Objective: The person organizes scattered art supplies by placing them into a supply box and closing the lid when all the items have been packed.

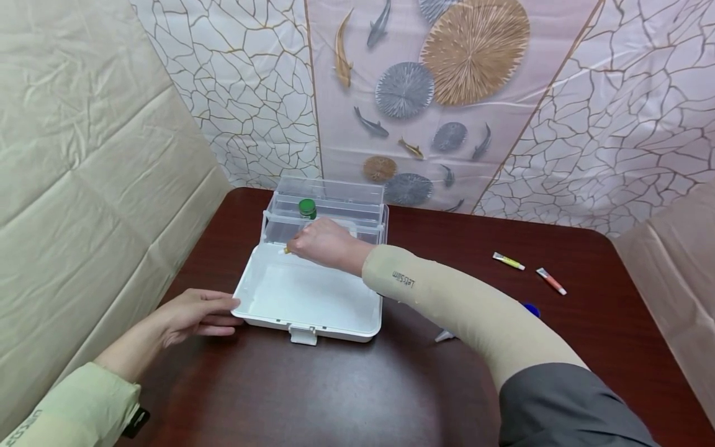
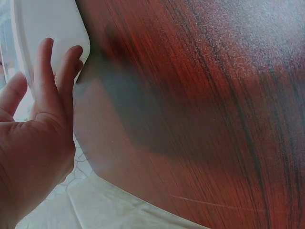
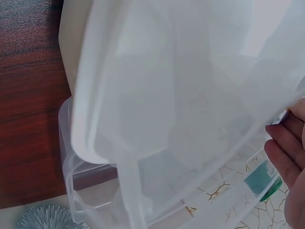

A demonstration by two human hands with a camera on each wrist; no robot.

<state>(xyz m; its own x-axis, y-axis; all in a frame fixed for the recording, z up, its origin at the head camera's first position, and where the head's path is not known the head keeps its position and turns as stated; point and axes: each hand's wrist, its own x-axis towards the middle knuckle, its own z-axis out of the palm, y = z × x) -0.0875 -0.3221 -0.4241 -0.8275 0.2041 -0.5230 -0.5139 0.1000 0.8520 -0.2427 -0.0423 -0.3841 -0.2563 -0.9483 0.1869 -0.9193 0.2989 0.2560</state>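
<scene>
A white plastic storage box (image 1: 313,292) stands on the table with its clear folding trays (image 1: 329,188) raised at the back. At the box's front left corner my left hand (image 1: 198,313) holds the rim, thumb and fingers on either side of the wall (image 2: 62,28). Above the box's back part, my right hand (image 1: 321,241) pinches a small tube with a yellow end (image 1: 287,250); most of it is hidden by the fingers (image 3: 286,155). A jar with a green lid (image 1: 307,208) sits in one clear tray, just behind the right hand.
On the table's right side lie a yellow tube (image 1: 508,261) and a red tube (image 1: 551,281). A blue round thing (image 1: 532,309) and a white pointed tip (image 1: 444,336) are partly covered by the right arm. A white latch (image 1: 303,335) hangs at the box's front.
</scene>
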